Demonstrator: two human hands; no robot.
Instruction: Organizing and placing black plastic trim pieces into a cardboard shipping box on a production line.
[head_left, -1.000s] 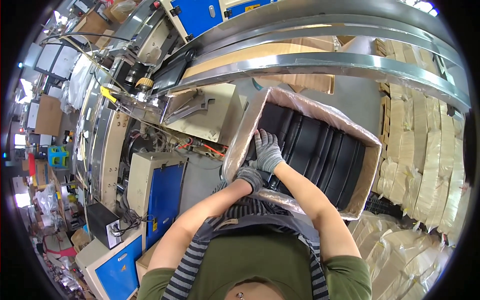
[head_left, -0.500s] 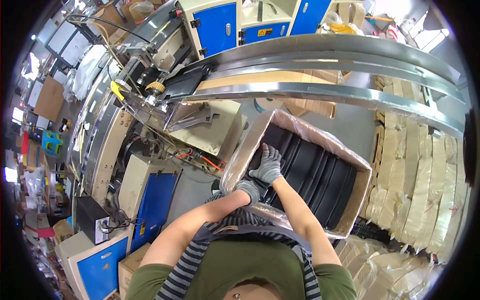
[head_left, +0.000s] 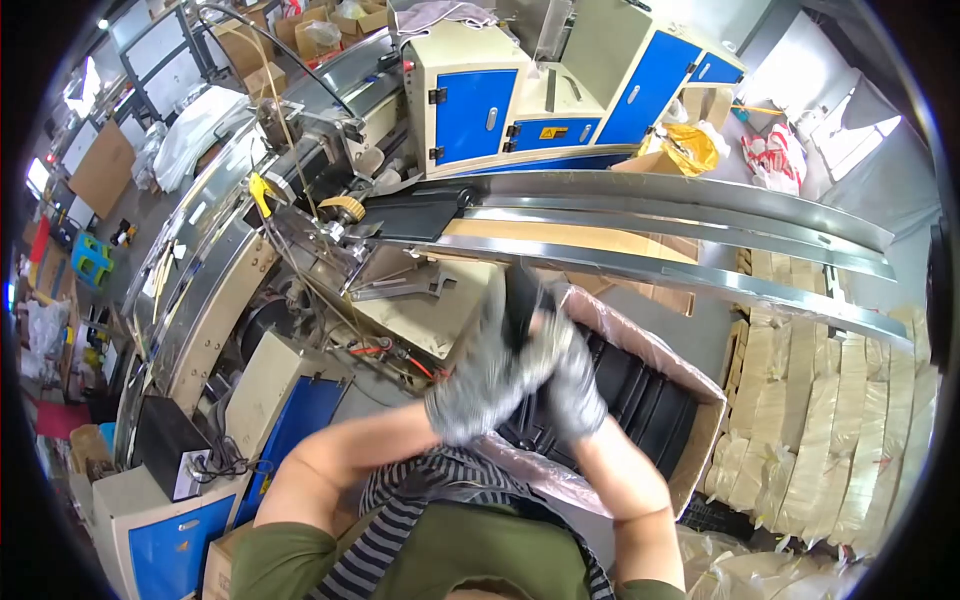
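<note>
My left hand (head_left: 482, 388) and my right hand (head_left: 572, 385), both in grey gloves, are raised close together above the near left part of a lined carton (head_left: 712, 410). Between them stands a dark, flat black piece (head_left: 518, 305), tilted upward and smeared by motion, so its exact kind cannot be made out. Both hands are closed around its lower part, the right hand's fingers reaching across toward the left. Inside the carton lie several long black pieces (head_left: 645, 390) packed side by side.
A metal rail chute (head_left: 680, 265) crosses beyond the carton, with a black flat piece (head_left: 425, 215) at its left end. Machinery with a beige cabinet with blue doors (head_left: 470, 115) stands behind. Wrapped cardboard stacks (head_left: 800, 430) fill the right side; a control box (head_left: 175, 445) sits left.
Both hands have risen out of the carton and come together, now with a black piece between them. The view has tilted, so the chute and cabinet show lower.
</note>
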